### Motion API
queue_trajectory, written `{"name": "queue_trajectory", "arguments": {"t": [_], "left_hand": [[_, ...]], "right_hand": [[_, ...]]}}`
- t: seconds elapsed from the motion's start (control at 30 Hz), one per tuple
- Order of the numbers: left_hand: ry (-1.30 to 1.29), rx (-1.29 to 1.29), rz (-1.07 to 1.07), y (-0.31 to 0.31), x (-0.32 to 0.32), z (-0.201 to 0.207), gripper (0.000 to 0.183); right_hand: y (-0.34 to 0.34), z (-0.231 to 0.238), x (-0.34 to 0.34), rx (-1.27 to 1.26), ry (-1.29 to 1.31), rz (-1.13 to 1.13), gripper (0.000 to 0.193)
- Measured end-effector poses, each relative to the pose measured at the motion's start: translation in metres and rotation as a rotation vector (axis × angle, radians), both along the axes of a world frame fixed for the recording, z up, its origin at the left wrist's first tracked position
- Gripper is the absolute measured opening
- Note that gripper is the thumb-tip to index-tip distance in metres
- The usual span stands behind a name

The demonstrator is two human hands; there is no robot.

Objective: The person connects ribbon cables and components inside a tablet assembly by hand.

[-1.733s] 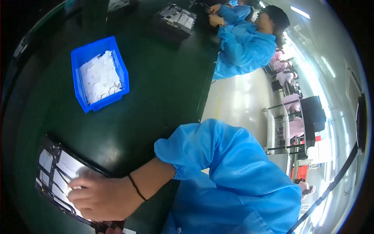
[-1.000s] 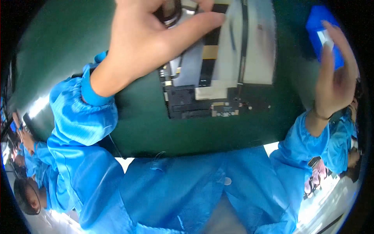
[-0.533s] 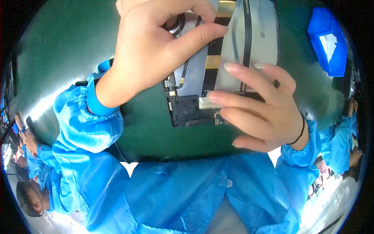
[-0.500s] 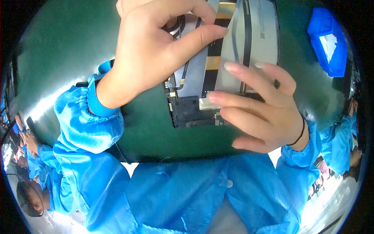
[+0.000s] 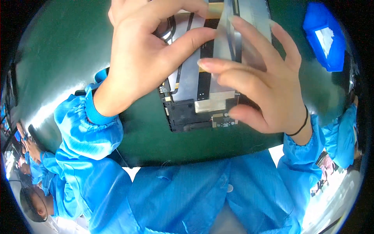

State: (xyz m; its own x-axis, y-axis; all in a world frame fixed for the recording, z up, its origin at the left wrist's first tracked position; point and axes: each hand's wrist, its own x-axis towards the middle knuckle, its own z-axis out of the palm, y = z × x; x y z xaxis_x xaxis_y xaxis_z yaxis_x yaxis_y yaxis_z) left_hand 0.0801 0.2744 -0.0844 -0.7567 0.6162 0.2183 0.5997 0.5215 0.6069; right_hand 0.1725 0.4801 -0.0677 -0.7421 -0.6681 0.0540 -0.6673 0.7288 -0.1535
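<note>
Opened device (image 5: 219, 90): 12 o'clock on tabletop (image 5: 144, 140).
Left hand (image 5: 144, 50): over device's 9 o'clock side, can't tell grip.
Right hand (image 5: 269, 85): 4 o'clock side, fingers spread, grip released.
Blue bin (image 5: 331, 60): 2 o'clock.

I see the opened device (image 5: 206, 87) cut off at its far end; the right grip (image 5: 270, 85) hides its near right corner.

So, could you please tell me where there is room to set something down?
Bare green table lies left of the left hand, between the device and blue smock, and between the right hand and blue bin; the device is crowded by both hands.
</note>
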Motion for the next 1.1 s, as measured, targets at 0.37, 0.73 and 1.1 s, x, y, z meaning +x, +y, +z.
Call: {"name": "queue_trajectory", "arguments": {"t": [0.37, 0.73, 1.1], "left_hand": [[0.005, 0.057, 0.026, -0.002, -0.005, -0.008, 0.034], [0.277, 0.189, 0.022, -0.010, -0.003, -0.018, 0.041], [0.606, 0.300, -0.348, -0.002, 0.042, 0.002, 0.018]], "right_hand": [[0.009, -0.001, -0.004, -0.081, -0.089, -0.124, 0.049], [-0.007, -0.016, 0.020, -0.533, -0.067, -0.434, 0.016], [-0.005, -0.019, 0.032, -0.679, -0.099, -0.330, 0.017]]}}
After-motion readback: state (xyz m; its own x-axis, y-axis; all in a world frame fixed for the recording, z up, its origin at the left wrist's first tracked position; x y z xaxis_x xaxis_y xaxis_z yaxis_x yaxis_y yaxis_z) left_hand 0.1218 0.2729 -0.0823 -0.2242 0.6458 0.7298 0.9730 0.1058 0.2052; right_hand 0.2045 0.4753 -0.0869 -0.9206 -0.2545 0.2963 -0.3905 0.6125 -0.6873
